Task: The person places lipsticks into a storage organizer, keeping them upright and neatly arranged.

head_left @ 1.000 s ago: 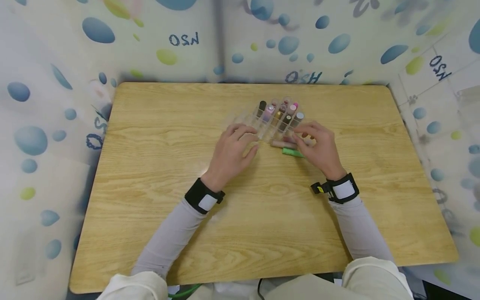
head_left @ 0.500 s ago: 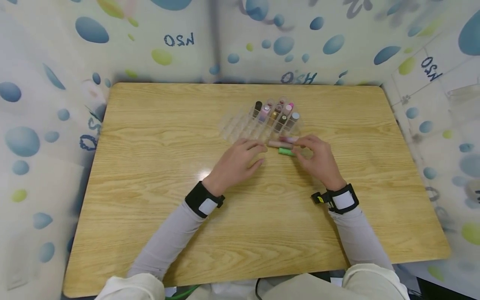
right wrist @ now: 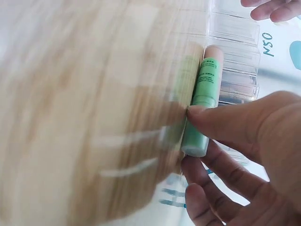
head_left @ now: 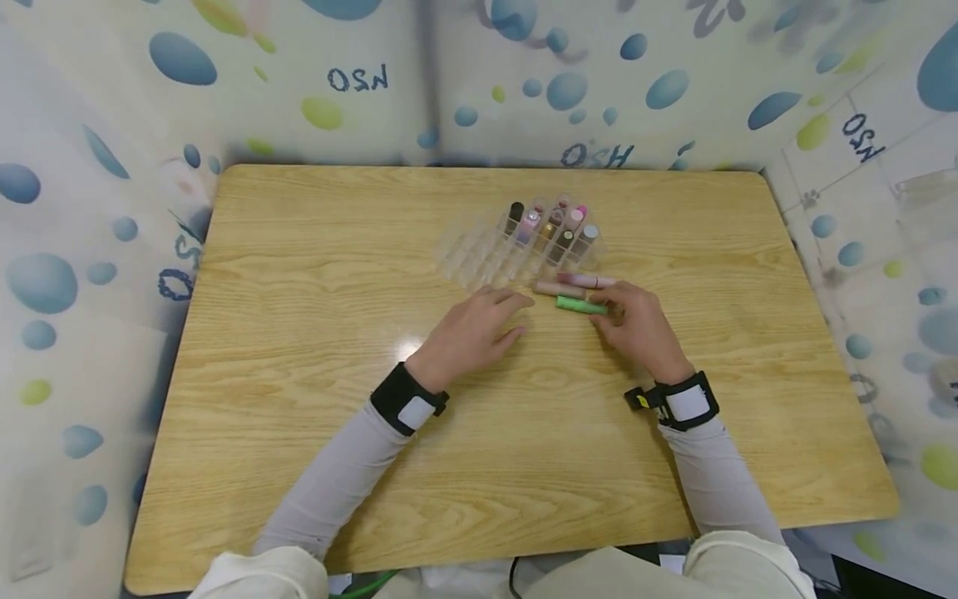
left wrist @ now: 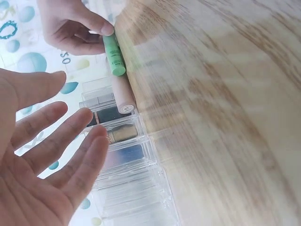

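Observation:
A slim green cosmetic tube [head_left: 580,305] with small print lies on the table, its right end between the thumb and fingers of my right hand [head_left: 639,329]. In the right wrist view my thumb presses the near side of the green tube [right wrist: 207,84], with the other fingers curled behind its end. Beside it lies a pinkish-beige tube [head_left: 557,289], and a pale mauve tube [head_left: 587,280] is just behind. My left hand [head_left: 467,337] hovers left of the tubes, fingers spread loosely and holding nothing, as the left hand [left wrist: 51,160] in the left wrist view also shows.
Behind the tubes stands a clear plastic organizer [head_left: 486,254] with slanted rows of compartments. Several lipsticks and small cosmetics, including a black-capped one [head_left: 515,215], fill its right part. The wooden table [head_left: 337,249] is bordered by patterned curtains [head_left: 509,100] at the back and sides.
My right hand has drawn back from the organizer's right side down to the green tube. The mauve tube now lies free behind it. My left hand has moved back slightly from the organizer.

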Demonstrator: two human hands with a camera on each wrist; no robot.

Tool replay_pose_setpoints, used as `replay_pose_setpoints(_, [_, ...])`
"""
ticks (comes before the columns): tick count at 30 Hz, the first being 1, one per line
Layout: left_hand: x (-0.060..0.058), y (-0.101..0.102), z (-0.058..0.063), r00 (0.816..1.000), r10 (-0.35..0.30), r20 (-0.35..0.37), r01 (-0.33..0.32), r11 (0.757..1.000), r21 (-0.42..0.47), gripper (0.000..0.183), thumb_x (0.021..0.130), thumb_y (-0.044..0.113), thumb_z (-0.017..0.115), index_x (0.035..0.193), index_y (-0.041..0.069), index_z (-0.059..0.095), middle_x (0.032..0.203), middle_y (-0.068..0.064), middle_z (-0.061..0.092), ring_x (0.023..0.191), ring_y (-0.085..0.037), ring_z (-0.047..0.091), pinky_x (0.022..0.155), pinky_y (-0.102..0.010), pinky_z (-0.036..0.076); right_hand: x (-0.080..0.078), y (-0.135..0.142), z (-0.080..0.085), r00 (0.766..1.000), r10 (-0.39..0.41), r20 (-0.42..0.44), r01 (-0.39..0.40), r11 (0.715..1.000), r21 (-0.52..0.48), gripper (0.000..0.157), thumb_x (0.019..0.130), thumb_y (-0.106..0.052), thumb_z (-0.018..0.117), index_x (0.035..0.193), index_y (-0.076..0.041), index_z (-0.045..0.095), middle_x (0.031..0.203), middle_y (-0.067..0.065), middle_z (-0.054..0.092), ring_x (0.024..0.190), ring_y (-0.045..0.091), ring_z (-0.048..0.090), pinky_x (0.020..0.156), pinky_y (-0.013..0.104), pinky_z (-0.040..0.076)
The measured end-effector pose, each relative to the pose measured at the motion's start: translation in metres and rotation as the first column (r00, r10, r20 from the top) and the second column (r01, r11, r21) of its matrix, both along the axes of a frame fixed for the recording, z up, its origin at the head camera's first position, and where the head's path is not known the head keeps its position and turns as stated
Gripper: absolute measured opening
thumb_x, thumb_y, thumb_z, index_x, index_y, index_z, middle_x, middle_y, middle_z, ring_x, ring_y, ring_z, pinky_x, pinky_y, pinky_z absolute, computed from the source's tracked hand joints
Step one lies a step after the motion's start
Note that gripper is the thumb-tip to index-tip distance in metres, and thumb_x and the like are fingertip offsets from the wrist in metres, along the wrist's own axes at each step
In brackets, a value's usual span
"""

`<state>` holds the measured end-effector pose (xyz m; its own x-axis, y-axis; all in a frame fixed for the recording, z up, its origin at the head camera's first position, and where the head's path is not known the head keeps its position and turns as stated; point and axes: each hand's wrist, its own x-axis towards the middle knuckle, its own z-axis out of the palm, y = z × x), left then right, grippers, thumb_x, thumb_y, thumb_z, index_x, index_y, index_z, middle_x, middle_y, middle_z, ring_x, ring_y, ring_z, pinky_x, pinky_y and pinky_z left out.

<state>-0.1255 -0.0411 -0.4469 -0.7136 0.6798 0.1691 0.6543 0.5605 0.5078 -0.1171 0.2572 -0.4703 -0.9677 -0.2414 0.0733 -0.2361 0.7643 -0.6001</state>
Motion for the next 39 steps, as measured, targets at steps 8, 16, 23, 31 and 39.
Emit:
replay_pose_setpoints(8, [0.0, 0.0, 0.0, 1.0, 0.003, -0.009, -0.003, 1.0, 0.006, 0.043, 0.1, 0.015, 0.077, 0.14, 0.003, 0.065, 0.137, -0.016, 0.071, 0.124, -0.032, 0.068, 0.107, -0.042, 0.058, 0.001, 0.001, -0.001, 1.0, 0.011, -0.019, -0.011, 1.0, 0.006, 0.019, 0.094, 0.003, 0.078, 0.113, 0.003, 0.079, 0.11, 0.019, 0.076, 0.089, 0.029, 0.067, 0.075, 0.043, 0.054])
replay_pose_setpoints(16, [0.0, 0.001, 0.002, 1.0, 0.026, 0.001, -0.026, 1.0, -0.01, 0.044, 0.102, 0.02, 0.075, 0.142, 0.005, 0.064, 0.141, -0.015, 0.068, 0.13, -0.031, 0.066, 0.11, -0.043, 0.056, 0.005, -0.011, 0.01, 0.995, 0.079, -0.062, -0.081, 0.996, -0.03, 0.021, 0.092, 0.003, 0.081, 0.113, 0.002, 0.079, 0.119, 0.022, 0.076, 0.108, 0.038, 0.072, 0.087, 0.054, 0.06])
replay_pose_setpoints(23, [0.0, 0.001, 0.001, 0.999, 0.028, -0.021, -0.027, 0.999, 0.024, 0.044, 0.1, 0.019, 0.077, 0.14, 0.006, 0.064, 0.138, -0.014, 0.069, 0.125, -0.031, 0.068, 0.105, -0.042, 0.058, 0.007, -0.03, 0.023, 0.983, 0.145, -0.114, -0.148, 0.989, -0.021, 0.023, 0.09, 0.005, 0.082, 0.113, 0.002, 0.08, 0.125, 0.024, 0.075, 0.121, 0.043, 0.069, 0.101, 0.058, 0.057])
replay_pose_setpoints(31, [0.0, 0.002, 0.0, 0.999, 0.038, -0.039, -0.037, 0.999, 0.036, 0.04, 0.1, 0.02, 0.077, 0.137, 0.006, 0.068, 0.133, -0.013, 0.072, 0.118, -0.031, 0.069, 0.101, -0.042, 0.06, 0.007, -0.045, 0.029, 0.97, 0.202, -0.134, -0.206, 0.978, -0.015, 0.023, 0.089, 0.007, 0.082, 0.111, 0.001, 0.08, 0.122, 0.023, 0.076, 0.123, 0.043, 0.068, 0.105, 0.057, 0.056])
replay_pose_setpoints(39, [-0.001, 0.002, -0.001, 0.996, 0.039, -0.074, -0.036, 0.999, 0.03, 0.032, 0.1, 0.019, 0.077, 0.129, 0.006, 0.071, 0.125, -0.011, 0.075, 0.107, -0.028, 0.069, 0.092, -0.039, 0.059, 0.005, -0.057, 0.035, 0.958, 0.251, -0.136, -0.257, 0.966, -0.025, 0.021, 0.091, 0.005, 0.08, 0.112, 0.001, 0.08, 0.133, 0.02, 0.073, 0.13, 0.043, 0.065, 0.113, 0.057, 0.052])
